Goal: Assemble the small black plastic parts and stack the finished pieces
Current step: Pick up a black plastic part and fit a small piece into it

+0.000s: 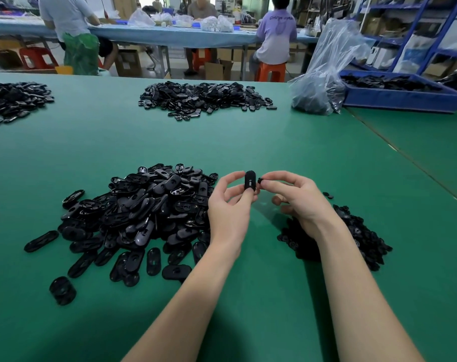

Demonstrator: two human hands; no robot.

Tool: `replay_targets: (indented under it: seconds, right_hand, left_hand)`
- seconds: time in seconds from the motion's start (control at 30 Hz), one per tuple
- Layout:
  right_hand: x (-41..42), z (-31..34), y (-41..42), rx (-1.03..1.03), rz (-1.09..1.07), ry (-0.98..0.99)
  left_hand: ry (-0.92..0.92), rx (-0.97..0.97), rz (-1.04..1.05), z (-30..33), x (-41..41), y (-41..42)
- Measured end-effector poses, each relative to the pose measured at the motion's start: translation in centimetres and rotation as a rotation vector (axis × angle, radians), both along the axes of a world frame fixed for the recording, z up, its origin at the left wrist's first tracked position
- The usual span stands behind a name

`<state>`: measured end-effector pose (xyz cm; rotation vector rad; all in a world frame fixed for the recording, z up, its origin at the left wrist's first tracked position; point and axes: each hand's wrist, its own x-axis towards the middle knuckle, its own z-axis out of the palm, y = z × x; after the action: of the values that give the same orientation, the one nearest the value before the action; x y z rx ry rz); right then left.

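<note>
I log a green felt-like table (pixel 248 142), matte and flat. Near left on it: large heap of oval black shells (pixel 143 212), glossy plastic, slotted. Near right: smaller heap of tiny dark inserts (pixel 357 236), knobbly. Front left: short stack of finished pieces (pixel 62 290), ribbed sides. My left hand (pixel 228 205) pinches one oval shell (pixel 250 180) upright above the table. My right hand (pixel 297 197) pinches a small insert (pixel 260 180) just beside it.
</note>
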<state>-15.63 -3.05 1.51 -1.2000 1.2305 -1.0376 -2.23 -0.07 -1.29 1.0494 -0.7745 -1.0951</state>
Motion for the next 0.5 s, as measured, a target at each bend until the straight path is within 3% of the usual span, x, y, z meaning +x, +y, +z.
replay_targets:
  seconds: [0.3, 0.5]
  right_hand:
    - [0.00, -0.11, -0.23, 0.062, -0.025, 0.106]
    - [-0.11, 0.18, -0.26, 0.069, -0.044, 0.116]
  left_hand:
    - [-0.140, -0.007, -0.013, -0.20, -0.15, -0.01]
    - [0.031, 0.008, -0.039, 0.12, -0.19, -0.07]
